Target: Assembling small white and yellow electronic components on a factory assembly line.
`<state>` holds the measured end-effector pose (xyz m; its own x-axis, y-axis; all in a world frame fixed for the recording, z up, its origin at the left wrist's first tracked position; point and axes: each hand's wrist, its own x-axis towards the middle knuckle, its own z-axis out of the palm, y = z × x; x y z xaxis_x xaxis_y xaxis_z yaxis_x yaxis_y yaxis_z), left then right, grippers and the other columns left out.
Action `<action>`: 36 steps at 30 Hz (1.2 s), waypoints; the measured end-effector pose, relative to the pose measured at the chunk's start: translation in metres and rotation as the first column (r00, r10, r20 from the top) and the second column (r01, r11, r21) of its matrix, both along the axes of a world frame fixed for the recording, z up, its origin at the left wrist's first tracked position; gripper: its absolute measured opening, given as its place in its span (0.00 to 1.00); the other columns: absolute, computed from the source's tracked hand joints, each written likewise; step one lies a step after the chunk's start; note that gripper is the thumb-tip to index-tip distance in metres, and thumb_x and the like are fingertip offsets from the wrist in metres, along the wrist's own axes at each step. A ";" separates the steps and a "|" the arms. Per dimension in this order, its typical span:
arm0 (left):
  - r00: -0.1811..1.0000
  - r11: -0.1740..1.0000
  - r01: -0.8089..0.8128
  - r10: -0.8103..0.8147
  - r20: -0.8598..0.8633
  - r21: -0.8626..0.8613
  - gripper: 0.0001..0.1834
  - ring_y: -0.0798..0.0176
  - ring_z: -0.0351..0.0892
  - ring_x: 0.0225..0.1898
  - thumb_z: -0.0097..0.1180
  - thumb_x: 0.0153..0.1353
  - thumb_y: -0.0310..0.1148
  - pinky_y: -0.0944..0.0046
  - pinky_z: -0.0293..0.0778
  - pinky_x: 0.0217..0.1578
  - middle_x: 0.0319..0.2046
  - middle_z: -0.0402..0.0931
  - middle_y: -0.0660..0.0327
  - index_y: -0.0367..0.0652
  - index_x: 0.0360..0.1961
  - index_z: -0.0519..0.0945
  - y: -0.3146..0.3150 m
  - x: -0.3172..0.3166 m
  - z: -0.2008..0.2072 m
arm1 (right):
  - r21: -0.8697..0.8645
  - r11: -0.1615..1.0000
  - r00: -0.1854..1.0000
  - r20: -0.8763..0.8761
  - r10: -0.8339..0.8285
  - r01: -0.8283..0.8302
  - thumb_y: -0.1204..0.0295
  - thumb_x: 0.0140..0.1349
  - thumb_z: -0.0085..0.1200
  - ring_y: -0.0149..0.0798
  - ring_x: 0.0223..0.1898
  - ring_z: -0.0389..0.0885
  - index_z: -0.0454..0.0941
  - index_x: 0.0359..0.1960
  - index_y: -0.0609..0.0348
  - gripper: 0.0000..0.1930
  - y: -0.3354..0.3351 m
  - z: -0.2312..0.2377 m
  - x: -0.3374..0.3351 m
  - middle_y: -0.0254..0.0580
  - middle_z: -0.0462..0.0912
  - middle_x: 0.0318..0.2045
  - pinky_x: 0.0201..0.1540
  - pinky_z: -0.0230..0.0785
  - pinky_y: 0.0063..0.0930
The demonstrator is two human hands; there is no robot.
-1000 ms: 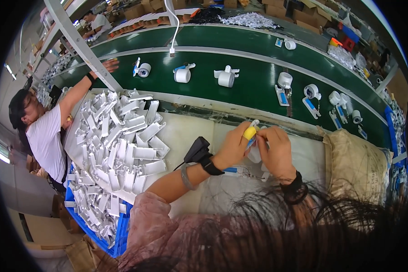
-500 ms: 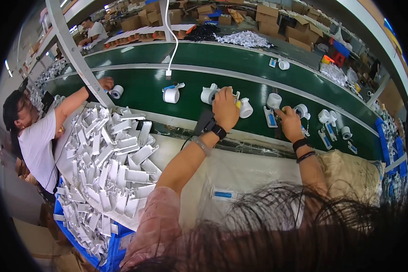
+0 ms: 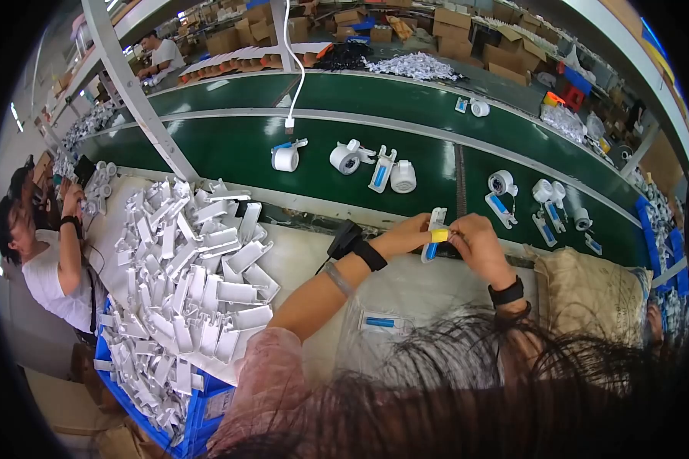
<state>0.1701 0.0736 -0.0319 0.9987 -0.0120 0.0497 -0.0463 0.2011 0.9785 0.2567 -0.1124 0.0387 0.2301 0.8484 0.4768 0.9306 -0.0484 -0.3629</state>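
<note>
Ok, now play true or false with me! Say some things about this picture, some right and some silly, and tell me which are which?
1. The left hand is holding a white piece with a blue part. True.
2. The right hand is deep in the heap of white parts. False: it is close to the left hand, fingers by the white piece.
3. The conveyor belt is bright red. False: it is green.
4. A white plug hangs down on a cable. True.
5. The blue bin is full of yellow balls. False: it holds white parts.
6. A tan sack lies to the right of both hands. True.
</note>
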 end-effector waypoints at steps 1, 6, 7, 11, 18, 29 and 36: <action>0.981 0.992 0.116 -0.122 -0.153 -0.047 0.27 0.66 0.79 0.46 0.59 0.63 0.46 0.67 0.76 0.44 0.47 0.77 0.61 0.39 0.56 0.72 -0.002 -0.010 0.004 | 0.027 1.000 0.999 -0.047 0.015 -0.013 0.79 0.53 0.59 0.55 0.38 0.73 0.77 0.34 0.61 0.07 -0.005 0.005 -0.014 0.49 0.78 0.32 0.43 0.65 0.43; 0.963 0.957 0.202 -0.233 -0.134 -0.209 0.20 0.65 0.83 0.36 0.54 0.68 0.42 0.66 0.80 0.37 0.41 0.80 0.58 0.39 0.54 0.73 -0.021 -0.046 0.027 | 0.047 0.999 0.862 -0.506 0.036 -0.014 0.77 0.59 0.59 0.39 0.23 0.76 0.79 0.35 0.61 0.04 -0.025 -0.001 -0.046 0.43 0.78 0.23 0.28 0.66 0.30; 0.962 0.957 0.205 -0.236 -0.138 -0.208 0.20 0.65 0.83 0.36 0.54 0.68 0.42 0.66 0.80 0.37 0.41 0.80 0.58 0.39 0.54 0.73 -0.022 -0.049 0.028 | 0.050 0.999 0.860 -0.508 0.034 -0.010 0.77 0.59 0.59 0.39 0.23 0.76 0.79 0.35 0.61 0.04 -0.029 -0.005 -0.046 0.43 0.78 0.23 0.28 0.66 0.30; 0.982 0.972 -0.025 -0.020 -0.187 -0.232 0.20 0.62 0.82 0.33 0.48 0.69 0.36 0.65 0.80 0.34 0.42 0.78 0.55 0.40 0.59 0.66 -0.029 -0.066 0.036 | -0.011 0.999 0.693 -0.721 0.013 -0.030 0.76 0.60 0.61 0.28 0.20 0.74 0.78 0.36 0.62 0.06 -0.039 -0.013 -0.050 0.40 0.75 0.20 0.24 0.63 0.22; 0.970 0.970 -0.234 0.228 -0.090 -0.071 0.15 0.67 0.77 0.26 0.43 0.72 0.35 0.67 0.74 0.26 0.36 0.77 0.58 0.41 0.56 0.66 -0.044 -0.085 0.032 | 0.036 0.992 0.846 -0.526 -0.083 0.120 0.81 0.62 0.57 0.24 0.25 0.76 0.76 0.43 0.64 0.08 -0.040 -0.030 -0.051 0.36 0.79 0.27 0.28 0.69 0.18; 0.969 0.966 -0.242 0.235 -0.077 -0.095 0.16 0.72 0.74 0.27 0.44 0.69 0.31 0.69 0.71 0.26 0.35 0.74 0.62 0.41 0.56 0.69 -0.063 -0.090 0.033 | 0.366 0.926 0.967 -0.254 0.001 0.096 0.82 0.51 0.64 0.47 0.41 0.78 0.80 0.36 0.59 0.10 -0.031 -0.015 -0.071 0.42 0.81 0.31 0.45 0.70 0.37; 0.950 0.963 -0.271 0.268 0.158 -0.005 0.22 0.73 0.67 0.18 0.42 0.64 0.26 0.69 0.66 0.17 0.26 0.70 0.62 0.41 0.60 0.61 -0.075 -0.097 0.044 | 0.404 0.912 0.993 -0.117 -0.025 0.070 0.82 0.50 0.65 0.49 0.43 0.78 0.79 0.34 0.57 0.10 -0.032 -0.015 -0.079 0.42 0.81 0.32 0.50 0.71 0.41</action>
<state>0.0730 -0.0010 0.0125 0.9447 0.2547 0.2066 -0.2484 0.1441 0.9579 0.1777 -0.1442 0.0234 0.3343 0.5731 0.7482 0.8854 0.0812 -0.4578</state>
